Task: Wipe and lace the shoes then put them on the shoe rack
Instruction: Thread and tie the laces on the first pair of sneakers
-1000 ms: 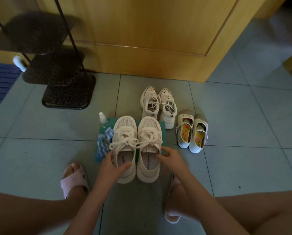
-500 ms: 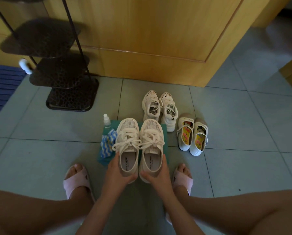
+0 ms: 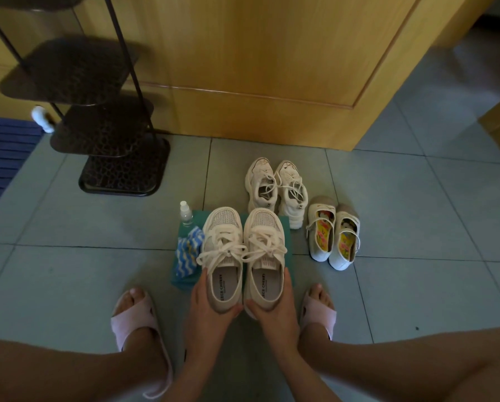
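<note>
Cream pair, side by side over teal mat (image 3: 284,225) on the tiled floor (image 3: 69,271), toes away from the person. Left hand (image 3: 211,310) grips the heel of left sneaker (image 3: 223,250): fingers (image 3: 200,288) curled along the outer side, thumb across the back of the heel. Right hand (image 3: 274,313) grips the heel of right sneaker (image 3: 265,248) the same way, fingers on the outer side, thumb at the inner heel. Cannot tell if the soles are lifted off the mat. Both are laced, with bows tied.

Insole print in dark capitals, same on both: reads "...ECE CHERRY", first letters unclear, smaller line below unreadable. Tongue labels have fine print, too small to read.

Blue-and-white striped cloth (image 3: 188,253) is touching the left sneaker's outer side, on the mat. Small clear spray bottle (image 3: 186,213) is upright at the mat's far left corner; no label readable.

Behind: white chunky sneakers (image 3: 274,187), laces loose, tiny dark letters on heel tabs, unreadable. Beside them to the right are strap shoes (image 3: 334,236) with bright patterned insoles.

Shoe rack (image 3: 109,117), dark tiered metal, stands far left, well apart from the held pair, against wooden door (image 3: 257,53). Pink slippers (image 3: 134,323) are on both feet.
</note>
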A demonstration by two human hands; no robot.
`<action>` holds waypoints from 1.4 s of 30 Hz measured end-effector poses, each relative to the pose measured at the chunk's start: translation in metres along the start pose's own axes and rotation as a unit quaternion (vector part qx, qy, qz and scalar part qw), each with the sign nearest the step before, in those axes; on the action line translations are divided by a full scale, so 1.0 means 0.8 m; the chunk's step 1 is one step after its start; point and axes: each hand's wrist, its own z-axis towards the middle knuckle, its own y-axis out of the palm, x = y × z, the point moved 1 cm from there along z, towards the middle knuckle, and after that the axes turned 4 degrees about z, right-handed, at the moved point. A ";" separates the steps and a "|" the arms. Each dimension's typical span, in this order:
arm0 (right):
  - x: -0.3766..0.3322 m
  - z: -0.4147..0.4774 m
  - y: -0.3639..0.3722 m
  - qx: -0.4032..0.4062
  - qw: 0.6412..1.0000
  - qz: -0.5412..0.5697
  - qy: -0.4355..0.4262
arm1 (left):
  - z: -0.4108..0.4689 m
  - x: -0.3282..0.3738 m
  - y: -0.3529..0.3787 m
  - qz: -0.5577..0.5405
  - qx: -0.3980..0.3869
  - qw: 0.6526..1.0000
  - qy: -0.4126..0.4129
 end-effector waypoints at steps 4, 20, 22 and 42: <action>0.000 0.005 0.002 0.019 1.000 0.012 -0.003 | 0.000 0.000 0.003 -0.015 0.011 1.000 0.012; 0.009 0.019 -0.004 0.026 1.000 -0.004 -0.015 | 0.004 0.006 0.003 0.011 0.036 0.999 0.012; 0.010 0.022 -0.004 0.028 0.999 -0.021 -0.013 | 0.005 0.009 0.001 0.006 0.036 0.999 0.007; 0.006 0.020 -0.007 0.016 1.000 -0.006 -0.004 | 0.004 0.011 0.006 -0.073 0.090 0.993 0.009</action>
